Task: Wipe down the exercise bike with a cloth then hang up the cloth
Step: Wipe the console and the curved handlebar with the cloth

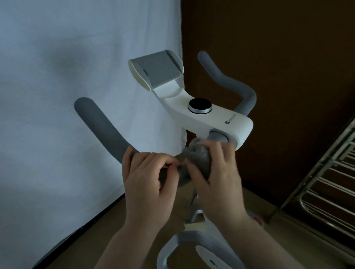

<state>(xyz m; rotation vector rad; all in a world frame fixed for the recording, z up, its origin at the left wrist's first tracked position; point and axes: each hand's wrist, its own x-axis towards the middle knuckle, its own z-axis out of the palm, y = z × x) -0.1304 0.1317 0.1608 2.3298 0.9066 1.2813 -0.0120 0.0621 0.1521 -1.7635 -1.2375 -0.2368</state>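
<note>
1. The exercise bike [212, 116] stands in front of me, white-bodied, with a round black knob [199, 105] on top of its console and a small dark logo nearer the person.

2. A grey-faced tablet holder [156, 71] tilts up at the front end of the console.

3. The left handlebar [100, 124], padded in grey foam, sweeps out and up toward the pale sheet; the right handlebar [230, 81] curves up against the dark brown wall [280, 48].

4. The left hand [146, 180] has its grip curled round the lower part of the left handlebar, thumb on the far side, fingertips bent in toward the cloth.

5. The cloth [198, 158] is grey and bunched, wrapped round the bar just beside where it meets the white console.

6. The right hand [217, 177] has its grip clamped on that cloth, fingers over the top and thumb underneath, pressing it against the bar.

7. The two hands sit just beside each other, fingertips nearly touching at the cloth's edge.

8. A pale blue-white sheet [58, 88] hangs as a backdrop on the left, reaching the tan floor [123, 222].

9. A metal drying rack [327, 178] with many thin rungs leans at the right edge.

10. Below the hands, the bike's lower frame [189, 239] shows grey and white.
</note>
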